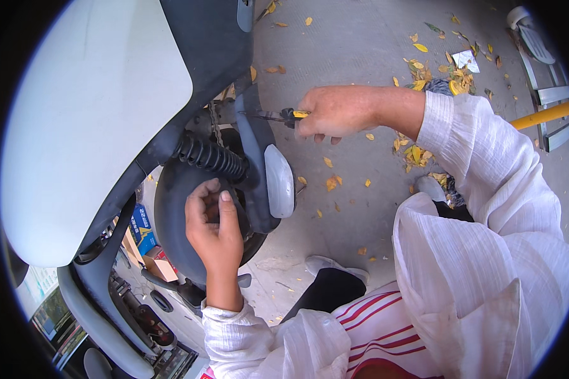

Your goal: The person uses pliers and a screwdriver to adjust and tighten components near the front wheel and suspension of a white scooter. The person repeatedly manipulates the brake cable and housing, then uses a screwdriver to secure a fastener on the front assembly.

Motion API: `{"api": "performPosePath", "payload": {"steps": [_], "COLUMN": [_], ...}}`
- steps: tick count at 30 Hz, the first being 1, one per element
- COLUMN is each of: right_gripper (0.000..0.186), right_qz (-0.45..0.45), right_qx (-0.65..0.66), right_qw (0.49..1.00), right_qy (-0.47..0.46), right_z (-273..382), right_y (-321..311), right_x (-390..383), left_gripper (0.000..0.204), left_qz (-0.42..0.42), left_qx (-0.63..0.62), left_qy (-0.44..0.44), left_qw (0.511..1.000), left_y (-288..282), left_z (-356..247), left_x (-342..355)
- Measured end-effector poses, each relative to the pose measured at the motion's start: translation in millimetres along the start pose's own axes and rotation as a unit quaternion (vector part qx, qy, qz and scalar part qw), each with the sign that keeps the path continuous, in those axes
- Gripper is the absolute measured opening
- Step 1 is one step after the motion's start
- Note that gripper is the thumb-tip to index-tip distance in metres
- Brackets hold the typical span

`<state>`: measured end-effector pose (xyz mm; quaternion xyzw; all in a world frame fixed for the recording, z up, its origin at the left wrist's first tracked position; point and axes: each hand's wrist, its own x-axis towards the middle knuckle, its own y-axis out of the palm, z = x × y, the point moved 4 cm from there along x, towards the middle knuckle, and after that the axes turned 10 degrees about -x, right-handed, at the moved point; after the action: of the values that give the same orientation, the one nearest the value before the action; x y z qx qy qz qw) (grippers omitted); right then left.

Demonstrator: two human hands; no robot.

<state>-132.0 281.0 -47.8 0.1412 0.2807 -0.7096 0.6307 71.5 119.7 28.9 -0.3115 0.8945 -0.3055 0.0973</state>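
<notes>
My right hand [341, 114] is closed around a screwdriver [289, 116] with a black-and-yellow handle. Its thin shaft points left, the tip by the grey plastic panel [254, 136] at the rear of a white-and-grey scooter [101, 120]. Lower down, my left hand [215, 221] is raised in front of the black tyre [171, 221], its fingers loosely curled and the thumb apart; nothing shows between them. Just above that hand sits a black coil-spring shock absorber [212, 156]. A pale oblong lamp or reflector [279, 182] is on the panel's side. Above the spring hangs a chain-like strip [216, 123].
Yellow leaves [417, 155] are scattered over the concrete floor [341, 50]. To the right lie a yellow pole [544, 116] and a metal frame [553, 95]. Beyond the wheel stand a blue box [142, 228] and an open cardboard box [161, 265]. My shoe [338, 267] is below the scooter's rear.
</notes>
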Motion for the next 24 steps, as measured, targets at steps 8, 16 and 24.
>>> {"api": "performPosePath", "payload": {"steps": [8, 16, 24], "right_gripper": [0.032, 0.036, 0.067], "right_qz": [-0.074, -0.028, -0.087], "right_qx": [-0.05, 0.159, 0.025], "right_qw": [0.987, 0.984, 0.976], "right_qy": [-0.136, -0.076, -0.196], "right_z": [-8, 12, 37], "right_y": [22, 31, 70], "right_x": [32, 40, 5], "left_gripper": [0.021, 0.027, 0.073], "left_qz": [-0.02, 0.023, 0.139], "left_qx": [-0.098, -0.126, -0.329], "left_qy": [0.007, -0.126, -0.321], "left_qw": [0.995, 0.984, 0.877], "left_y": [37, 17, 70], "left_z": [-24, -4, -19], "left_x": [1, -25, -10]}}
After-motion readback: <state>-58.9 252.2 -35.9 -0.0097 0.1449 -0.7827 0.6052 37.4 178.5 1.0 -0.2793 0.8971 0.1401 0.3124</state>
